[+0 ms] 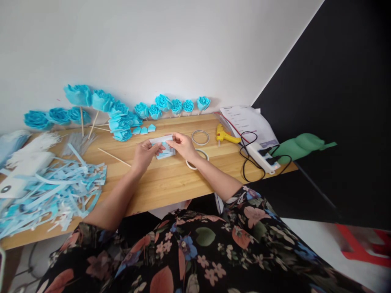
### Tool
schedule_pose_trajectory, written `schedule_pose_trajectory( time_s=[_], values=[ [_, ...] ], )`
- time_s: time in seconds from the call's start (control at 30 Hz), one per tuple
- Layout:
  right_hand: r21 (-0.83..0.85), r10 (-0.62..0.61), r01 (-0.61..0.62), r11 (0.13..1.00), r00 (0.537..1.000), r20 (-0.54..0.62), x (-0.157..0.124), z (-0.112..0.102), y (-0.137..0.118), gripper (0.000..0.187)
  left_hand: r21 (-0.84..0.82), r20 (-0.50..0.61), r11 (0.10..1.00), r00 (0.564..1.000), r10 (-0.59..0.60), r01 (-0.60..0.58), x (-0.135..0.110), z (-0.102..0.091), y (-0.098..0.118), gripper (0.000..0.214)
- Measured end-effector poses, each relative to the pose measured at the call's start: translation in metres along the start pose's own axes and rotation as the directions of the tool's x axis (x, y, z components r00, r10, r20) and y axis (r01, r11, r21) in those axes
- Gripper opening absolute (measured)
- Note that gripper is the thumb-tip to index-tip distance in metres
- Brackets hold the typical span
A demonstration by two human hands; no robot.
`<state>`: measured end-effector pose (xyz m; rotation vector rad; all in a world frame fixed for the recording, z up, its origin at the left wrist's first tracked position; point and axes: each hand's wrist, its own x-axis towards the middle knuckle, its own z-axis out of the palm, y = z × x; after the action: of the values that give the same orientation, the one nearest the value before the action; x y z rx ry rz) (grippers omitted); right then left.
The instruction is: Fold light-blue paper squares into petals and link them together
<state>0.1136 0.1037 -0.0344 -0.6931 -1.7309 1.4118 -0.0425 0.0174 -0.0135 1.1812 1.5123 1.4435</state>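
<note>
Between my two hands, just above the middle of the wooden table, is a small flat clear packet [165,151] with white and pale blue in it. My left hand [146,154] grips its left side, fingers curled and thumb on top. On the other side my right hand [181,145] pinches the upper right part with thumb and fingers. What exactly lies inside is too small to make out. A thin wooden stick [113,157] rests left of my left hand. Close to my right hand are two tape rolls, one [200,131] behind the wrist and one [205,152] partly under the forearm.
Blue paper roses [119,122] on sticks line the wall, with blue petal pieces [144,130] before them. Blue paper strips [67,191] heap at the left. At the right lie a yellow glue gun [224,135], a power strip [263,158] with black cables, papers [247,122] and a green bag [301,146].
</note>
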Motion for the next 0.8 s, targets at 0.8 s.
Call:
schedule_pose_trajectory(
  time_s=[0.8],
  values=[
    [0.042, -0.044, 0.045, 0.998, 0.999, -0.01, -0.0005, -0.0005, -0.0019, 0.03, -0.043, -0.048, 0.998, 0.997, -0.058, 0.056, -0.0019, -0.002, 0.0042, 0.032]
  ],
)
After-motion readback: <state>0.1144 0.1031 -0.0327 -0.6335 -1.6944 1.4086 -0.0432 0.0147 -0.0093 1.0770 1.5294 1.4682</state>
